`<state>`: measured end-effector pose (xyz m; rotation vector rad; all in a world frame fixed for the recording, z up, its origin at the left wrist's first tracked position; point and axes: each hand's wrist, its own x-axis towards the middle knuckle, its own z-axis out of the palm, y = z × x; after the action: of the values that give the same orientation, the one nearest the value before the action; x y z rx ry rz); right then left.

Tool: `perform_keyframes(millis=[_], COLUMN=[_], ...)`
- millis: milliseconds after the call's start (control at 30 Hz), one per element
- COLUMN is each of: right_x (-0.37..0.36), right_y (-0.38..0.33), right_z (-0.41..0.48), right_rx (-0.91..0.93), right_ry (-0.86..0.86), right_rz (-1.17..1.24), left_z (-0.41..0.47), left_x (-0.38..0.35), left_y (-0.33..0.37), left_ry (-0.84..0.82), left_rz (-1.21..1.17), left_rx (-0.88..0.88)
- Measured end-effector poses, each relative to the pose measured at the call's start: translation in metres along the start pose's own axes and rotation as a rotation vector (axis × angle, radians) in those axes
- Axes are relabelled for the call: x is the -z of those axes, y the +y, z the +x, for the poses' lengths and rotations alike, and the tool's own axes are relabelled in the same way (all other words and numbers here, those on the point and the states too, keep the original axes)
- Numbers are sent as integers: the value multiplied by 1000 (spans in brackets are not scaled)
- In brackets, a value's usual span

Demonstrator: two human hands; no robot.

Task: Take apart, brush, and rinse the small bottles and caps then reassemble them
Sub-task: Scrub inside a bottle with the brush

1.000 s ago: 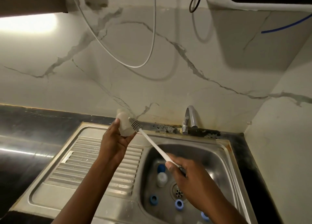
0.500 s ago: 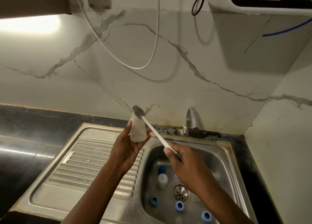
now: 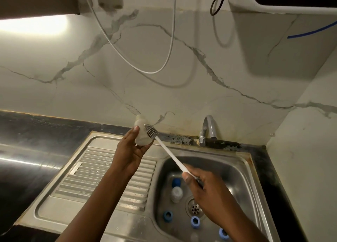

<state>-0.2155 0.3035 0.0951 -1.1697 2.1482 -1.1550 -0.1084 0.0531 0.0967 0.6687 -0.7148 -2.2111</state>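
Veined marble wall [image 3: 182,99], black counter [image 3: 27,161], steel sink [image 3: 102,210] — left hand [image 3: 130,153] grips a bottle [image 3: 140,135], right hand [image 3: 205,191] pinches the brush [image 3: 165,147].

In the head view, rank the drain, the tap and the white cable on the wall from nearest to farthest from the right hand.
1. Drain: in the sink bottom, just beside and below the right hand, which grips the brush.
2. Tap: at the sink's back edge, beyond the hand.
3. White cable: hanging high above, up and to the left.
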Motion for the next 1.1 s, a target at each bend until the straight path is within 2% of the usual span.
perform_keyframes(millis=[167,267,467,567,733,967,1100], right_x=[-1,0,2,2,-1,2,5], right_y=[-5,-7,-11,-8,1,-4,-13], right_z=[14,19,21,16,-3,9,16], right_rx=[-27,-17,27,17,7,-66,-40], right_ry=[50,58,65,43,2,65,86], right_rz=[2,22,4,-4,-22,-1,-26], left_z=[-8,-9,-7,-3,6,-17,-19], left_x=[-2,0,-3,-2,6,-2,-5], left_y=[-18,-19,-10,-4,14,-17,-23], left_ry=[-67,-84,-5,17,13,-83,-95], left_rz=[-51,10,171,140,-79,-26,-57], left_rx=[63,79,49,30,4,111,149])
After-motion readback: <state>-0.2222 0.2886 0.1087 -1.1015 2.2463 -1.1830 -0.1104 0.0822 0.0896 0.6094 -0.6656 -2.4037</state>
